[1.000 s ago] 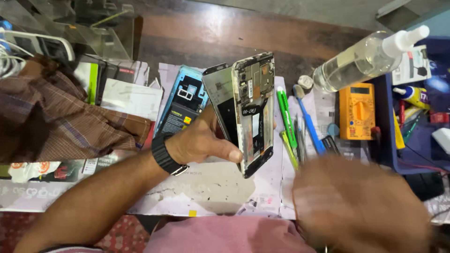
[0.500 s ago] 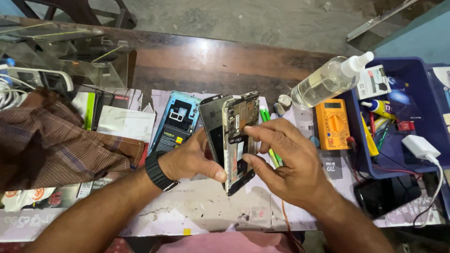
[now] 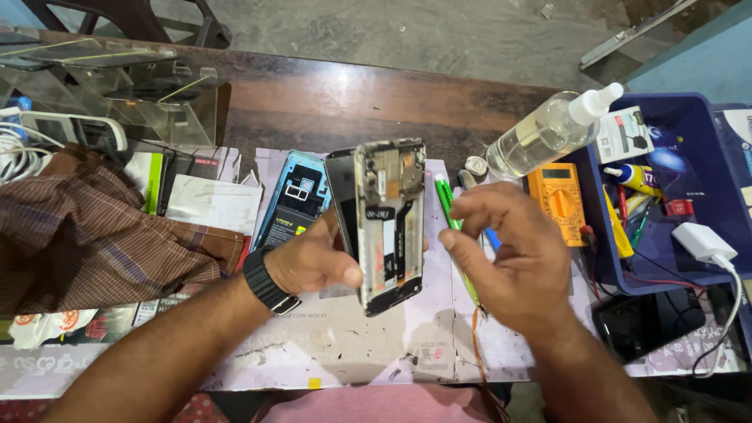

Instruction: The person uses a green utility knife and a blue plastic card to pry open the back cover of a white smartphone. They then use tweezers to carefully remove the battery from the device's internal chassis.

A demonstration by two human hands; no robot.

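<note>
Left grip: my left hand [image 3: 313, 262] is closed on the opened phone frame [image 3: 389, 223], thumb across its lower left edge, fingers behind it. The frame stands nearly upright above the table, inner side with boards and connectors toward me.

Right grip: my right hand [image 3: 513, 258] holds nothing; fingers are loosely curled, with the forefinger and thumb tips narrowed toward each other just right of the frame. Half a second ago these fingers were pressed on the frame's lower part; now they are off it and apart from it.

Phone frame: it sits a little higher and more face-on than in the earlier picture, and is held by the left hand alone.

Wrist: a black watch [image 3: 269, 280] is on my left wrist.

Behind the frame: a blue phone back cover [image 3: 294, 204] lies flat on the paper-covered table [image 3: 329, 345], just left of the frame.

Under the right hand: a green tool [image 3: 446, 205] lies on the table, partly hidden by my fingers.

Farther right: an orange multimeter [image 3: 558, 200] lies beside a clear spray bottle [image 3: 548, 133] on its side, and a blue tray [image 3: 674, 258] holds small tools and a white charger [image 3: 703, 243].

Far left: a brown checked cloth [image 3: 94, 235] is bunched on the table.
</note>
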